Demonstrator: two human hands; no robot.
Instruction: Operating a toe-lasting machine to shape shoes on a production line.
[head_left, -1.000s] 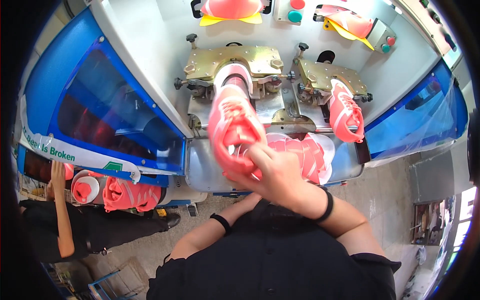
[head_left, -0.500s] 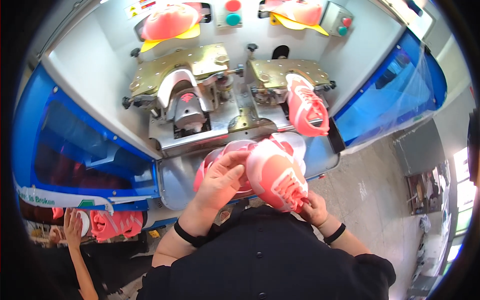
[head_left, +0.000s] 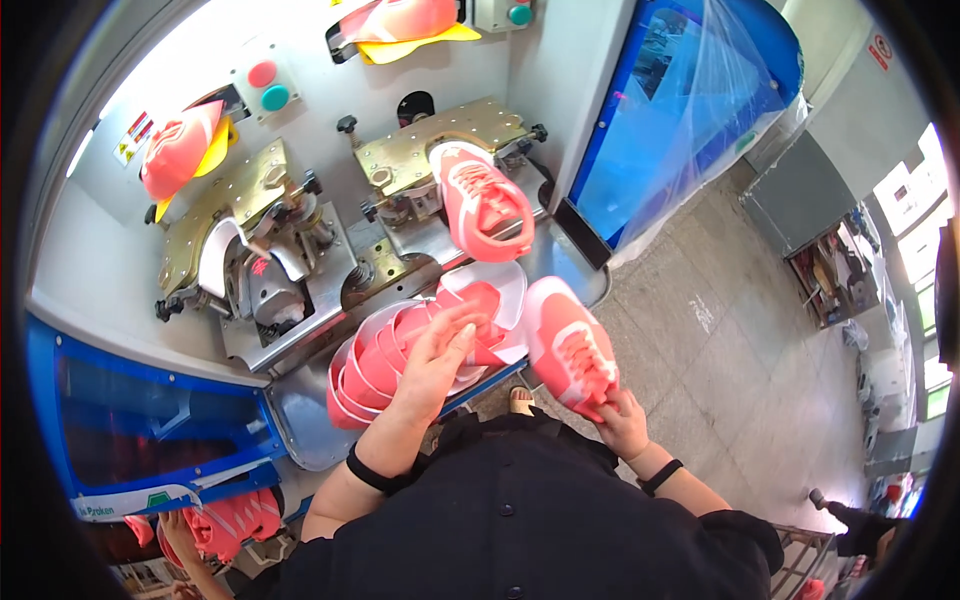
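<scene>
My right hand (head_left: 622, 422) grips a pink lace-up sneaker (head_left: 575, 350) by its heel end, with the white-edged toe pointing away from me. The fingers of my left hand (head_left: 432, 368) are stretched out over a nested row of pink shoe uppers (head_left: 385, 350) with pale plastic-looking inserts; whether they touch is unclear. Beyond them, another pink sneaker (head_left: 482, 205) sits at the right station of the machine, toe under its brass-coloured plate (head_left: 400, 165). The left station holds a bare grey metal form (head_left: 272, 295) below a white curved pad (head_left: 217, 258).
The metal tray (head_left: 305, 425) carries the uppers. Pink uppers on yellow pieces (head_left: 180, 150) hang on the machine's back wall beside a red and green button box (head_left: 268, 85). Blue-framed panels (head_left: 165, 410) flank the machine. A co-worker's hand (head_left: 180, 540) is at lower left.
The sneaker has moved right, away from my left hand, and stays in my right. My left hand is over the uppers. The whole view has turned right.
</scene>
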